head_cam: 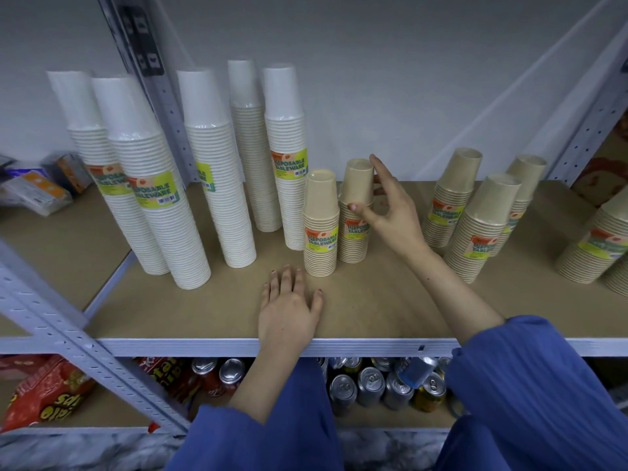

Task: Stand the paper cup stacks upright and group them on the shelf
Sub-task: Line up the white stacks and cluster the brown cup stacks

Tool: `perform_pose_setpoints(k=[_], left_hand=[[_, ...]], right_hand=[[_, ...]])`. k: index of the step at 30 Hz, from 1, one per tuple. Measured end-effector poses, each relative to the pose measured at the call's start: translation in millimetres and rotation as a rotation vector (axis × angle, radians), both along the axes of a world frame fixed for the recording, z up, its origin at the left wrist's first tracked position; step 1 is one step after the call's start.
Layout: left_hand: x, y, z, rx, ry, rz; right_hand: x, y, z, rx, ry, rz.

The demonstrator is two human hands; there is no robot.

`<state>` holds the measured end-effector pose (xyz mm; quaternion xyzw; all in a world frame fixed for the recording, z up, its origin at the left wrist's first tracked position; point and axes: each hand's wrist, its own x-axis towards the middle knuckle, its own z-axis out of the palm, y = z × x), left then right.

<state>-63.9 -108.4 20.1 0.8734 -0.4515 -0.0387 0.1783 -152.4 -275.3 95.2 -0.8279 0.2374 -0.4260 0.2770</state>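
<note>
Brown cup stack [355, 212] touches open right hand [390, 212]; left hand [289, 305] flat, empty.

Matt paper cup stacks [353, 212] — glossy wrap; matt board shelf [373, 300].

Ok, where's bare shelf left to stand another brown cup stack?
Bare board lies between the right hand and the right brown stacks, and along the front edge beside the left hand. The white stacks at left are crowded.
</note>
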Motion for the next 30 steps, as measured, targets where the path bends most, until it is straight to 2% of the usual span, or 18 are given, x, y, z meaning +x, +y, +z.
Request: perform_pose_setpoints(k=[9,15,22,30], left_hand=[[5,4,1,-0.022,0.028,-0.041],[23,40,-3,-0.122,0.006,-0.029],[51,84,1,-0.212,0.016,0.135],[80,106,-3,-0.163,-0.015,0.276]], right_hand=[[-4,9,2,-0.001,0.011,-0.107],[-9,36,22,-0.139,-0.150,-0.197],[34,80,42,-0.164,-0.261,-0.027],[106,111,51,-0.086,-0.183,0.126]])
